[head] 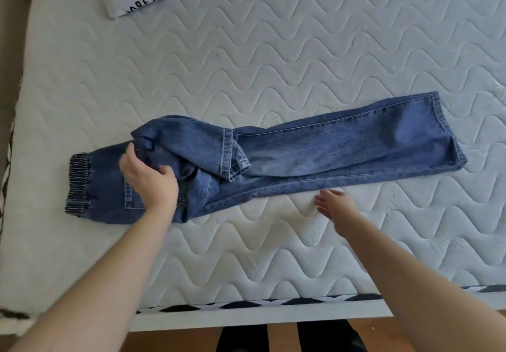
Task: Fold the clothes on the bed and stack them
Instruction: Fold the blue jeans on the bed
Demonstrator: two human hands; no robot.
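Head view: blue denim jeans [301, 154] lie along the near edge of the white quilted mattress [246, 58], one leg doubled back; left hand [149, 180] grips bunched denim; right hand [335, 205], fingers loosely spread, hovers beside the seam; folding step underway; next, judged, flatten that leg.

A white quilted mattress [273, 50], stitched in wavy lines, is filling most of the view under soft, even light. A black-and-white patterned band [273, 303] is running along its near edge. Below it, a brown wooden floor [282, 336] is showing between dark shapes that cannot be identified. A beige surface [11, 23] is bordering the mattress at the far left.
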